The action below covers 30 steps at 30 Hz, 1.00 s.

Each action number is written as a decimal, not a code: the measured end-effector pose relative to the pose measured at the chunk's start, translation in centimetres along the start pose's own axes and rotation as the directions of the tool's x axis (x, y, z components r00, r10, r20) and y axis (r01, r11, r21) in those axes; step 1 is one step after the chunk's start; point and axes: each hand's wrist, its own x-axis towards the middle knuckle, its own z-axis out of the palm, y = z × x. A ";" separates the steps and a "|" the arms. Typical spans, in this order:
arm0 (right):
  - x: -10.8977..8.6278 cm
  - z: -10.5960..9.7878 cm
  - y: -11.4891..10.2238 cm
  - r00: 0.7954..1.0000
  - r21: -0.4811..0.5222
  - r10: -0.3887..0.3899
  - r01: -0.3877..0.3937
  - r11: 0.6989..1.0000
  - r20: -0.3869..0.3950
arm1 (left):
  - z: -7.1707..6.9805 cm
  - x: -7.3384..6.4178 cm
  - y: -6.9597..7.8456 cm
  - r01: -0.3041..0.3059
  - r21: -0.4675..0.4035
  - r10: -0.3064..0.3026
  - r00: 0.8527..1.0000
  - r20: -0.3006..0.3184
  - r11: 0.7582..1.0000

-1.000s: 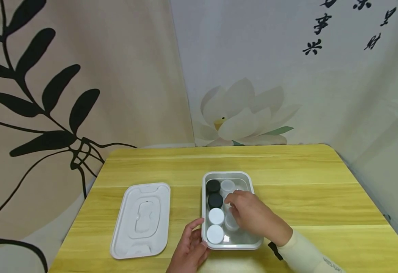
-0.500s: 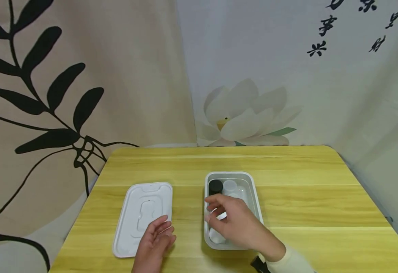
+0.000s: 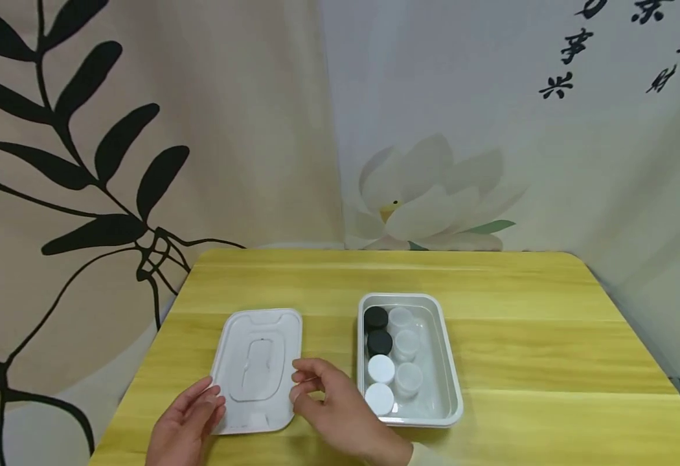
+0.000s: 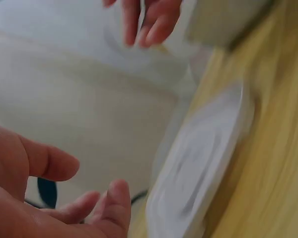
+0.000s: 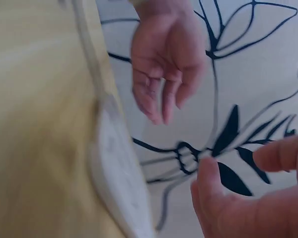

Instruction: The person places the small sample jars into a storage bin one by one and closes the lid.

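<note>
A white rectangular lid (image 3: 256,369) lies flat on the wooden table (image 3: 521,336), left of a white tray (image 3: 453,382). My left hand (image 3: 200,404) hovers open at the lid's front left corner, fingers spread. My right hand (image 3: 304,382) is at the lid's right edge, fingers loosely bent and holding nothing. The wrist views are blurred. The left wrist view shows my left hand (image 4: 84,193) open beside the lid (image 4: 198,168). In the right wrist view my right hand (image 5: 238,168) is apart from the lid (image 5: 119,173), with my left hand (image 5: 159,94) beyond.
The tray holds several small jars: two with black caps (image 3: 376,318), two with white caps (image 3: 381,369), and clear ones (image 3: 407,343) in the right column. Patterned curtains hang behind the table. The table's front left corner lies just beside my left hand.
My right hand has left the tray and moved left to the lid's right edge. My left hand has shifted from the tray's front corner to the lid's front left corner.
</note>
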 end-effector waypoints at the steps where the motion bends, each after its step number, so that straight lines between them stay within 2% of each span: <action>1: 0.0 0.5 0.5 1.000 0.004 0.004 -0.004 1.000 -0.013 | -0.6 0.3 0.0 0.011 0.036 -0.009 0.999 -0.037 0.999; 5: 0.0 2.0 2.3 0.998 0.005 0.017 -0.016 1.000 -0.059 | -2.5 1.9 -0.4 0.038 0.199 -0.001 0.983 -0.182 0.979; 7: 0.1 2.5 3.1 0.996 -0.032 0.010 -0.013 0.999 -0.091 | -3.1 2.6 -0.6 0.064 0.280 0.004 0.971 -0.237 0.958; 9: 0.4 2.7 3.8 0.993 -0.087 0.008 -0.018 0.996 -0.122 | -3.5 3.2 -0.9 0.091 0.357 0.006 0.966 -0.260 0.930; 11: 0.5 2.7 4.4 0.990 -0.125 0.023 -0.041 0.991 -0.143 | -3.7 3.8 -1.3 0.116 0.405 -0.011 0.968 -0.253 0.907; 13: 0.6 2.7 4.8 0.988 -0.118 0.059 -0.077 0.990 -0.143 | -3.9 4.1 -1.7 0.143 0.399 -0.049 0.970 -0.237 0.906; 17: 1.0 2.7 5.3 0.983 -0.011 0.140 -0.142 0.990 -0.121 | -4.3 4.7 -2.4 0.139 0.260 -0.101 0.983 -0.154 0.956; 20: 1.4 2.9 5.5 0.976 0.067 0.185 -0.178 0.982 -0.115 | -4.5 5.0 -2.8 0.133 0.197 -0.113 0.987 -0.111 0.971; 24: 1.6 3.0 5.7 0.966 0.205 0.238 -0.214 0.955 -0.102 | -4.7 5.5 -3.1 0.149 0.232 -0.130 0.987 -0.097 0.961; 27: 1.8 3.1 5.7 0.962 0.300 0.259 -0.221 0.928 -0.090 | -5.3 5.9 -3.2 0.166 0.262 -0.161 0.986 -0.042 0.951; 30: 1.9 3.1 5.8 0.960 0.357 0.266 -0.220 0.908 -0.084 | -6.1 6.2 -3.3 0.191 0.273 -0.203 0.979 0.018 0.943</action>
